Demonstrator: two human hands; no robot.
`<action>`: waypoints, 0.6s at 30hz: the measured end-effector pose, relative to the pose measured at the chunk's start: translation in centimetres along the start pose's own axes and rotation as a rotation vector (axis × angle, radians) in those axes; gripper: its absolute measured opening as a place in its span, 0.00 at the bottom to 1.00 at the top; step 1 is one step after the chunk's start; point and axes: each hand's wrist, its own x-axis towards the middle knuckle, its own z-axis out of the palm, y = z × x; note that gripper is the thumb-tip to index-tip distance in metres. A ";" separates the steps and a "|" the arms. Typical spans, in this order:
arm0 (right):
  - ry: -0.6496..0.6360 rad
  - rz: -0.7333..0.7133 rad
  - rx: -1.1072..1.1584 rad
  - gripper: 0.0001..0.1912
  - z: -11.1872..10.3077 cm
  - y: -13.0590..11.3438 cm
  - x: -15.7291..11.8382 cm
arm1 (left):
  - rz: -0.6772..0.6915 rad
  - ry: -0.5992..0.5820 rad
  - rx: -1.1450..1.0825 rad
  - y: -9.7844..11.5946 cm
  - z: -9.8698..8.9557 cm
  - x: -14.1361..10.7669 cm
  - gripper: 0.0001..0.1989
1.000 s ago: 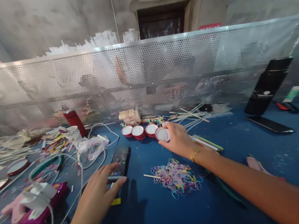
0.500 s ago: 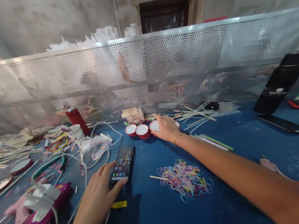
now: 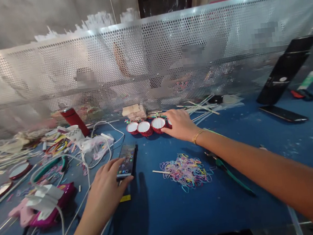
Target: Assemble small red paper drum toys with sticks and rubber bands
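Note:
My left hand (image 3: 109, 177) is at the lower end of a black smartphone (image 3: 127, 159) with a lit screen, fingers along its left side and thumb near the bottom right corner. Further back, a joined row of small red drums (image 3: 144, 129) with white tops stands on the blue table. My right hand (image 3: 180, 124) closes over the right end of this row, its fingers behind and its thumb in front. It partly hides the rightmost drum, and the fingertips are out of sight. Tiny coloured figures (image 3: 137, 120) sit behind the drums.
A heap of coloured rubber bands (image 3: 186, 172) lies mid-table, beside green-handled pliers (image 3: 234, 176) below my right forearm. Cables, a purple power block (image 3: 53, 212) and a red bottle (image 3: 75, 121) crowd the left. A black stand (image 3: 282, 72) is at the right, before a perforated metal panel (image 3: 165, 65).
The view has tilted down a little. My right hand has shifted right along the drums, uncovering the third one. Green-handled pliers now show below my right forearm. My left hand stays by the smartphone.

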 end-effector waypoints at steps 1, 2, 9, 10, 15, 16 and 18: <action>-0.005 -0.020 0.000 0.24 -1.3 0.1 -0.9 | 0.055 -0.006 0.002 0.8 -0.1 0.0 0.22; -0.028 -0.051 0.011 0.20 -2.5 0.2 -2.0 | 0.114 -0.024 0.003 1.7 -0.1 0.2 0.19; -0.214 -0.186 0.160 0.11 -9.1 -0.8 -12.0 | 0.380 -0.244 0.116 7.8 2.2 2.4 0.10; -0.204 -0.173 0.181 0.11 -9.8 -0.7 -13.5 | 0.382 -0.254 0.139 8.1 2.5 2.7 0.08; -0.040 0.019 0.204 0.15 -12.7 2.3 -20.8 | 0.351 -0.258 0.143 7.1 1.3 3.4 0.08; 0.011 0.057 0.196 0.15 -13.2 3.1 -22.0 | 0.309 -0.253 0.154 6.9 0.5 3.5 0.08; 0.109 0.110 0.188 0.15 -14.1 4.4 -23.8 | 0.219 -0.193 0.214 6.9 -1.1 4.1 0.08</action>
